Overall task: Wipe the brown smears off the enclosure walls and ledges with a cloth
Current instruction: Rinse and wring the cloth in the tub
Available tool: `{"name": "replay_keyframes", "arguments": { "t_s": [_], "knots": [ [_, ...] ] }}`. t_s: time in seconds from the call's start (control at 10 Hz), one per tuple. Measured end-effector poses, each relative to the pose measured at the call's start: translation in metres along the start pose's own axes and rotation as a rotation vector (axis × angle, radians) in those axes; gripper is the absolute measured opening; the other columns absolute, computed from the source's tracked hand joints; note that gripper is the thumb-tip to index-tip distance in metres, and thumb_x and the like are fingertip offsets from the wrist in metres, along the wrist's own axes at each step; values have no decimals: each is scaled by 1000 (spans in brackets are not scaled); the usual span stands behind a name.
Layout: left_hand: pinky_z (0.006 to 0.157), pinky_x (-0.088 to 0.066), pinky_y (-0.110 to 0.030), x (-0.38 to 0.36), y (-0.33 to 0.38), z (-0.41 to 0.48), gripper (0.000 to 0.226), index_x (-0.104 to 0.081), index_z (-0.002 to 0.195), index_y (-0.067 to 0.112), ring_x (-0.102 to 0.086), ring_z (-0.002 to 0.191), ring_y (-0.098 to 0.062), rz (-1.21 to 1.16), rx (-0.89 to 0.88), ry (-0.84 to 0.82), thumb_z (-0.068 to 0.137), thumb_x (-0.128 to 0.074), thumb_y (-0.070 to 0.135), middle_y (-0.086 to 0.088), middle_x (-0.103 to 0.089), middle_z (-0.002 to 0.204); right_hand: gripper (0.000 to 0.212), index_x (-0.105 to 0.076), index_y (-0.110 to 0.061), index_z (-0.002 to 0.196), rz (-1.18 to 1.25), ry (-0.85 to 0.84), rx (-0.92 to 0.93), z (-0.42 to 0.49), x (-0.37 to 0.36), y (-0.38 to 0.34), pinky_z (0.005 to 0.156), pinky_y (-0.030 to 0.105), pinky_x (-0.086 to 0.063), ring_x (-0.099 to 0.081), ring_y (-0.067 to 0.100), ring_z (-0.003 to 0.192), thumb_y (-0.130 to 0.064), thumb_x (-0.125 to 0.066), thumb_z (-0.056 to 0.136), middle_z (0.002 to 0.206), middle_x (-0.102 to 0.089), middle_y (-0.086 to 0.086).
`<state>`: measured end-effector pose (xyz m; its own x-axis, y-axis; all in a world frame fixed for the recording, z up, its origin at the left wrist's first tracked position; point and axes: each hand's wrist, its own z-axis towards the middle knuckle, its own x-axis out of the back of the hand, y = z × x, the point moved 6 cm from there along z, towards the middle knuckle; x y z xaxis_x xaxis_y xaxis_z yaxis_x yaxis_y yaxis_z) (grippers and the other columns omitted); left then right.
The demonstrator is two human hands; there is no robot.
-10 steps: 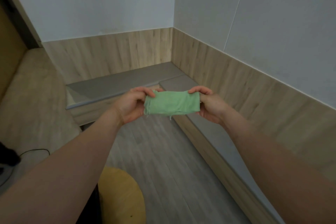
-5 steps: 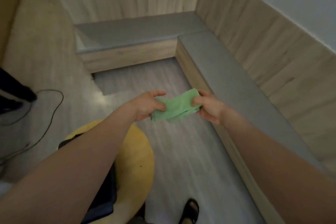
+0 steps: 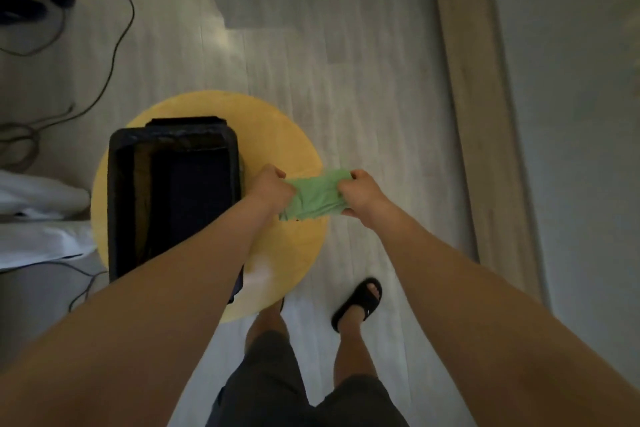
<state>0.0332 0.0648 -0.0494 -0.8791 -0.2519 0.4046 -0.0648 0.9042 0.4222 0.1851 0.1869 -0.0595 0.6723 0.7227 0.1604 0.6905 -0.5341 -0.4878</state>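
— Report on the hands?

— Found left hand point(image 3: 268, 189) and right hand point(image 3: 363, 196) apart, level, each clenched on one end of the green cloth point(image 3: 317, 196). Noted it bunched and stretched between both fists, held in the air, touching nothing else.

— And beneath them?

— Recorded a round yellow stool point(image 3: 287, 135) under the left hand and the cloth. Logged a black rectangular container point(image 3: 173, 191) on it, just left of the left hand. Could not make out the contents; too dark.

— Further out?

— Noted the wood-faced ledge point(image 3: 485, 149) well right of the right hand. Logged dark cables point(image 3: 114, 28) far left of the left hand, and a black sandal point(image 3: 360, 298) on the floor, nearer the body than the right hand.
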Motion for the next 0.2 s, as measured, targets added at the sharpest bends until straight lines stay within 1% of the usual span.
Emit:
{"name": "replay_keyframes", "arguments": {
  "t_s": [0.1, 0.2],
  "knots": [
    [90, -51, -35, 2, 0, 26, 37, -58, 136, 8, -58, 104, -25, 205, -50, 16, 98, -54, 7, -18, -62, 132, 21, -50, -13, 121, -15, -34, -79, 18, -21, 29, 87, 42, -60, -63, 22, 99, -11, -51, 100, 116, -60, 6],
    [106, -44, -33, -2, 0, 30, 36, -53, 140, -1, -54, 126, -29, 433, -10, -85, 109, -38, 7, -18, -53, 146, 35, -54, -8, 136, -43, -111, -134, 34, -37, 46, 93, 40, -56, -62, 26, 114, -12, -53, 101, 134, -61, 10]
  ]
}}
